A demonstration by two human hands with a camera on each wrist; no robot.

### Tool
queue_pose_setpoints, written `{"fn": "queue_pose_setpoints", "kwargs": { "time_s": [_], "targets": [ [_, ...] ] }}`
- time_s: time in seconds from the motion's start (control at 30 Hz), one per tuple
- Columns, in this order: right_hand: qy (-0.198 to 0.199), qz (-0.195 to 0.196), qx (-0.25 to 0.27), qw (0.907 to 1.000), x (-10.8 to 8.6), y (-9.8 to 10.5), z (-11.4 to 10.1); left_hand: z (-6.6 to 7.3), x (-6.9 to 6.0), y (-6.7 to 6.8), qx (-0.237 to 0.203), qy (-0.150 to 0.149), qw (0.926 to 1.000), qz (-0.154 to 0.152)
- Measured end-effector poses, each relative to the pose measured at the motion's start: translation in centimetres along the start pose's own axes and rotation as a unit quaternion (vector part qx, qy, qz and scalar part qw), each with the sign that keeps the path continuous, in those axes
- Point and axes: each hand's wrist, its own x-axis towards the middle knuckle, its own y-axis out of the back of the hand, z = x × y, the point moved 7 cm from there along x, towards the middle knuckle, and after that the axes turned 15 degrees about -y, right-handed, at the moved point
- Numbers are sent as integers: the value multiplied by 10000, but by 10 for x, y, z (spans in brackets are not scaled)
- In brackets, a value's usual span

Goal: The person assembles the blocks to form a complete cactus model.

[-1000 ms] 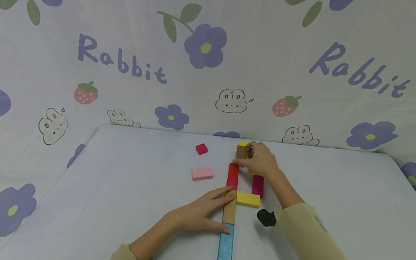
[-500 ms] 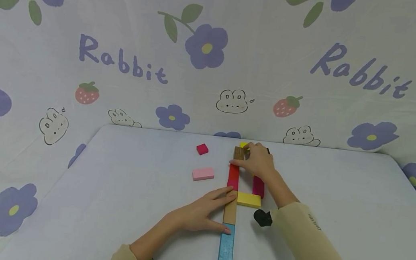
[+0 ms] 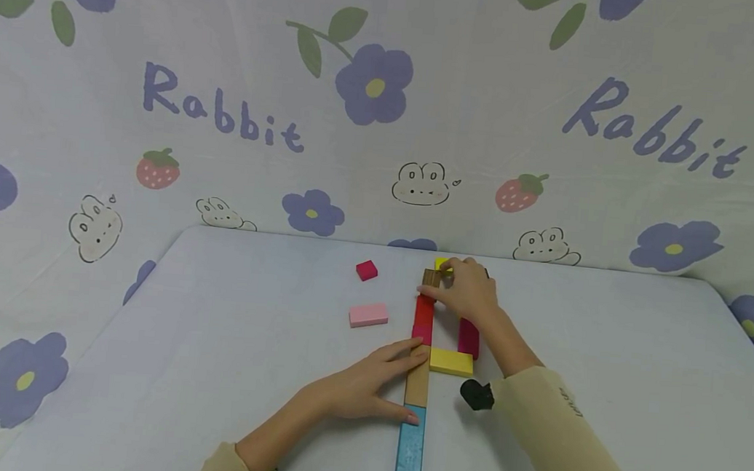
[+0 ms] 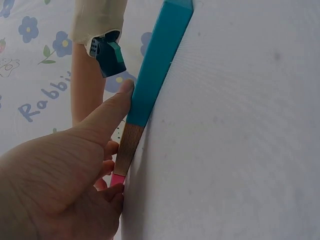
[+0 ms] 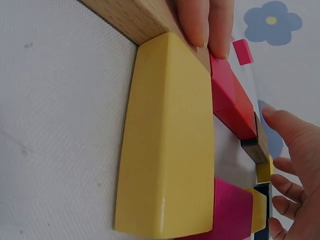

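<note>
A row of wooden blocks runs away from me in the head view: blue block point(image 3: 410, 449), tan block point(image 3: 417, 388), pink-red block point(image 3: 421, 333), red block point(image 3: 424, 310) and brown block point(image 3: 431, 278) at the far end. My left hand point(image 3: 360, 387) rests along the row, thumb on the blue block and fingertips around the tan and pink-red blocks. My right hand point(image 3: 468, 289) holds the brown block between thumb and fingers at the red block's end. Beyond it lies a small yellow block point(image 3: 441, 262), partly hidden by that hand.
A yellow block point(image 3: 451, 362) sticks out sideways from the tan block, with a magenta block point(image 3: 469, 338) at its outer end. A dark block point(image 5: 262, 210) shows farther on. Left of the row lie a pink block point(image 3: 368, 315) and a small red block point(image 3: 366, 270).
My right hand has brought the brown block slightly left and nearer, into line with the red block. The left hand has stayed in place on the row.
</note>
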Motion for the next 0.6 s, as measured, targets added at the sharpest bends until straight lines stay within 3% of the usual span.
{"fn": "queue_pose_setpoints", "kwargs": {
  "time_s": [0.6],
  "targets": [
    [77,110,-53,9999,-1,0,4,-1,0,0,40,-65,10000,13]
  ]
}}
